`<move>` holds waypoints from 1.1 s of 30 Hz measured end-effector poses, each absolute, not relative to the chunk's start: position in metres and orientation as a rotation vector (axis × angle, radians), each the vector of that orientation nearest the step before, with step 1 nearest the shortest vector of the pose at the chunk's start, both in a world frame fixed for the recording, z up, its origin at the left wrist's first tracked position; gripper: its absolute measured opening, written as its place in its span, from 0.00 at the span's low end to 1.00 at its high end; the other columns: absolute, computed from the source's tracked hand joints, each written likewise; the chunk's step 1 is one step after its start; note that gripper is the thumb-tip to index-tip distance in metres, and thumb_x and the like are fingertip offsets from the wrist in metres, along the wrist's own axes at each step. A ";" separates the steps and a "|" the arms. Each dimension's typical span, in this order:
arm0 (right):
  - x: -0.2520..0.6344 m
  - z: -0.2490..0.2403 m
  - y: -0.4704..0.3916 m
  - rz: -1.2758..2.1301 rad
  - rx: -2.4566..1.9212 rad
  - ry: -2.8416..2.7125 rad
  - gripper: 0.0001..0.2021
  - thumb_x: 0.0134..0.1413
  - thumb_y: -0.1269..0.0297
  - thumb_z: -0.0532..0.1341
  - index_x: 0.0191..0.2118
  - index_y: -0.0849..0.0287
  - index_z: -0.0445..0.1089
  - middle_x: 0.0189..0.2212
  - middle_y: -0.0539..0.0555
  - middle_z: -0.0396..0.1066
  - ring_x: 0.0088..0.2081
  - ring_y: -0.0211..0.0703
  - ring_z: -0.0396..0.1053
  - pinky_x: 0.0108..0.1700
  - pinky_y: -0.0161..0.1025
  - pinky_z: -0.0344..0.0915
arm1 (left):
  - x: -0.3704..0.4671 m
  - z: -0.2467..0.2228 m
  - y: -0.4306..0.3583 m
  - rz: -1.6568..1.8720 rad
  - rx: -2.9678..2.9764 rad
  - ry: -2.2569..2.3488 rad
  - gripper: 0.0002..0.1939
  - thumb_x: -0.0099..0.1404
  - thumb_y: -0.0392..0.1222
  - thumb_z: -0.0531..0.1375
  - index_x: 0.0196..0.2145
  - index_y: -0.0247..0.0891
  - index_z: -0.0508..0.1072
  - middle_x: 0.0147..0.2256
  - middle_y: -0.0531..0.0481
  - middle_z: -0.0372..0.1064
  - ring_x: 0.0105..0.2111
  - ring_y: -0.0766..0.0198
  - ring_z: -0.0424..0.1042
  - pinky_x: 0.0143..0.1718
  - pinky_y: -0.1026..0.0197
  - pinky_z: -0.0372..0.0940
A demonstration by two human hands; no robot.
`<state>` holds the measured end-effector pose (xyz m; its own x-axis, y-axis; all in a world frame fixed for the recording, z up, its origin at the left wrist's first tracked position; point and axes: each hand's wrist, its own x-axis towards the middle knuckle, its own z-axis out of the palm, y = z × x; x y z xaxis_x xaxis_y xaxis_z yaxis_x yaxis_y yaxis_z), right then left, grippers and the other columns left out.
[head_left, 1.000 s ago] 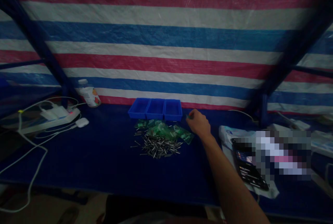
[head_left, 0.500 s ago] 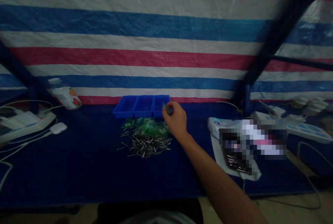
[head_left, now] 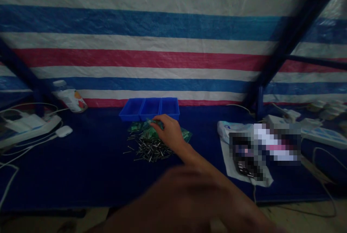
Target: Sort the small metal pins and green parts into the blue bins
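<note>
My right hand (head_left: pixel 170 132) reaches over a heap behind the loose screws or nails. Its thumb and index finger close on a piece of thin green plastic bag (head_left: pixel 148 123). In front of the bags lies a pile of thin metal screws or nails (head_left: pixel 153 150), too small to tell which. Just behind stands a blue tray with three compartments (head_left: pixel 132 107). Large and smeared by motion, my left hand (head_left: pixel 187 193) is close to the camera, over my right forearm, its fingers not readable.
A plastic bottle (head_left: pixel 71 97) stands at the back left, near a white power strip and cables (head_left: pixel 35 128). To the right, a phone (head_left: pixel 245 164) lies on white wrapping (head_left: pixel 230 157). Another power strip (head_left: pixel 322 135) sits farther right, before a striped tarp (head_left: pixel 173 59).
My right hand has moved left and down from the tray's right compartment to the green bags. My left hand has come into view at the bottom. More green plastic shows right of the hand.
</note>
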<state>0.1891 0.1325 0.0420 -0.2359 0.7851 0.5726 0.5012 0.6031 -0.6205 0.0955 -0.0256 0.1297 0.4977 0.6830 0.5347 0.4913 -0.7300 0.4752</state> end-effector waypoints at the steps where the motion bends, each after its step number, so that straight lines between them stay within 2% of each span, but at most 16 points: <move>1: 0.189 0.042 0.133 0.380 -1.017 -1.875 0.08 0.62 0.61 0.59 0.43 0.55 0.73 0.41 0.52 0.75 0.43 0.40 0.72 0.48 0.38 0.66 | 0.093 0.136 -0.007 1.194 2.359 1.054 0.09 0.64 0.49 0.58 0.41 0.58 0.76 0.28 0.53 0.72 0.30 0.61 0.73 0.25 0.58 0.65; 3: 0.189 0.041 0.134 0.365 -0.988 -1.817 0.06 0.62 0.65 0.59 0.42 0.57 0.72 0.39 0.53 0.75 0.42 0.40 0.72 0.47 0.38 0.67 | 0.079 0.141 0.036 1.309 2.242 1.137 0.11 0.66 0.45 0.56 0.43 0.50 0.75 0.25 0.54 0.69 0.24 0.64 0.68 0.23 0.60 0.64; 5: 0.190 0.040 0.134 0.346 -0.943 -1.770 0.05 0.61 0.68 0.59 0.40 0.57 0.72 0.38 0.53 0.73 0.39 0.40 0.71 0.44 0.38 0.68 | 0.057 0.135 0.080 1.616 1.897 1.334 0.08 0.64 0.46 0.57 0.35 0.43 0.75 0.19 0.56 0.60 0.21 0.66 0.62 0.22 0.63 0.59; 7: 0.189 0.039 0.134 0.322 -0.912 -1.730 0.04 0.59 0.70 0.59 0.38 0.57 0.71 0.40 0.54 0.70 0.38 0.38 0.71 0.41 0.36 0.69 | 0.033 0.122 0.117 1.770 1.645 1.406 0.10 0.60 0.46 0.60 0.25 0.40 0.68 0.18 0.57 0.55 0.19 0.68 0.57 0.20 0.64 0.54; 9: 0.188 0.037 0.133 0.296 -0.894 -1.712 0.04 0.59 0.71 0.59 0.36 0.57 0.70 0.45 0.55 0.66 0.37 0.36 0.70 0.39 0.36 0.69 | 0.014 0.106 0.139 1.605 1.456 1.325 0.16 0.61 0.51 0.57 0.21 0.40 0.61 0.17 0.57 0.51 0.17 0.70 0.51 0.18 0.65 0.47; 10: 0.188 0.036 0.133 0.280 -0.884 -1.715 0.04 0.58 0.71 0.59 0.36 0.57 0.70 0.46 0.56 0.65 0.36 0.35 0.69 0.38 0.36 0.69 | 0.009 0.098 0.144 1.483 1.386 1.313 0.18 0.61 0.54 0.55 0.21 0.40 0.61 0.16 0.57 0.51 0.16 0.70 0.51 0.17 0.65 0.46; 13: 0.189 0.033 0.134 0.198 -0.822 -1.769 0.04 0.59 0.70 0.59 0.35 0.57 0.70 0.43 0.55 0.63 0.34 0.35 0.67 0.37 0.36 0.69 | 0.004 0.081 0.142 1.187 1.319 1.225 0.26 0.61 0.66 0.51 0.24 0.39 0.65 0.20 0.54 0.59 0.17 0.69 0.55 0.16 0.66 0.46; 16: 0.192 0.032 0.136 0.098 -0.748 -1.863 0.04 0.60 0.70 0.58 0.36 0.58 0.70 0.40 0.55 0.63 0.36 0.38 0.66 0.38 0.37 0.69 | 0.010 0.071 0.133 1.088 1.297 1.107 0.30 0.56 0.71 0.55 0.28 0.37 0.69 0.23 0.52 0.64 0.20 0.68 0.60 0.18 0.67 0.50; 19: 0.193 0.032 0.137 0.076 -0.707 -1.986 0.06 0.62 0.70 0.56 0.39 0.57 0.70 0.41 0.56 0.63 0.39 0.40 0.66 0.38 0.38 0.69 | 0.015 0.065 0.133 1.108 1.321 1.100 0.25 0.51 0.64 0.65 0.27 0.36 0.70 0.21 0.55 0.61 0.20 0.71 0.58 0.19 0.68 0.50; 22: 0.191 0.034 0.133 0.158 -0.712 -2.022 0.09 0.59 0.72 0.56 0.44 0.56 0.68 0.46 0.58 0.62 0.42 0.41 0.67 0.40 0.39 0.70 | 0.016 0.058 0.137 1.135 1.353 1.127 0.21 0.50 0.57 0.69 0.26 0.35 0.71 0.21 0.57 0.60 0.20 0.71 0.58 0.20 0.68 0.51; 24: 0.188 0.036 0.129 0.290 -0.752 -1.921 0.16 0.55 0.73 0.58 0.50 0.56 0.64 0.53 0.60 0.59 0.41 0.40 0.68 0.41 0.39 0.70 | 0.016 0.055 0.139 1.192 1.346 1.147 0.20 0.50 0.56 0.69 0.29 0.36 0.73 0.23 0.55 0.65 0.23 0.70 0.62 0.23 0.67 0.55; 26: 0.184 0.038 0.128 0.477 -0.810 -1.770 0.25 0.52 0.70 0.61 0.57 0.57 0.58 0.56 0.62 0.57 0.35 0.36 0.68 0.38 0.39 0.71 | 0.016 0.054 0.140 1.236 1.382 1.168 0.21 0.50 0.57 0.69 0.29 0.36 0.74 0.25 0.54 0.68 0.24 0.68 0.64 0.26 0.66 0.58; 27: 0.182 0.038 0.129 0.582 -0.840 -1.705 0.28 0.52 0.67 0.63 0.59 0.57 0.57 0.55 0.61 0.60 0.31 0.34 0.67 0.36 0.39 0.70 | 0.015 0.054 0.139 1.249 1.418 1.182 0.21 0.50 0.57 0.69 0.29 0.36 0.74 0.25 0.53 0.68 0.24 0.67 0.64 0.26 0.66 0.59; 29: 0.180 0.039 0.132 0.781 -0.898 -1.633 0.25 0.54 0.60 0.63 0.57 0.58 0.60 0.46 0.56 0.68 0.26 0.33 0.64 0.31 0.37 0.66 | 0.015 0.054 0.138 1.256 1.505 1.209 0.22 0.50 0.59 0.68 0.29 0.35 0.75 0.24 0.53 0.69 0.24 0.66 0.64 0.26 0.65 0.59; 31: 0.180 0.039 0.136 0.921 -0.928 -1.627 0.17 0.56 0.55 0.63 0.48 0.59 0.69 0.33 0.50 0.70 0.24 0.33 0.61 0.27 0.35 0.60 | 0.014 0.054 0.138 1.243 1.577 1.234 0.23 0.50 0.60 0.67 0.30 0.35 0.76 0.25 0.52 0.70 0.25 0.65 0.66 0.27 0.64 0.60; 33: 0.181 0.039 0.138 0.982 -0.921 -1.639 0.13 0.57 0.54 0.62 0.39 0.58 0.72 0.26 0.47 0.67 0.24 0.34 0.60 0.26 0.35 0.57 | 0.014 0.054 0.137 1.219 1.618 1.249 0.24 0.51 0.61 0.67 0.32 0.35 0.76 0.27 0.50 0.73 0.27 0.63 0.68 0.29 0.62 0.63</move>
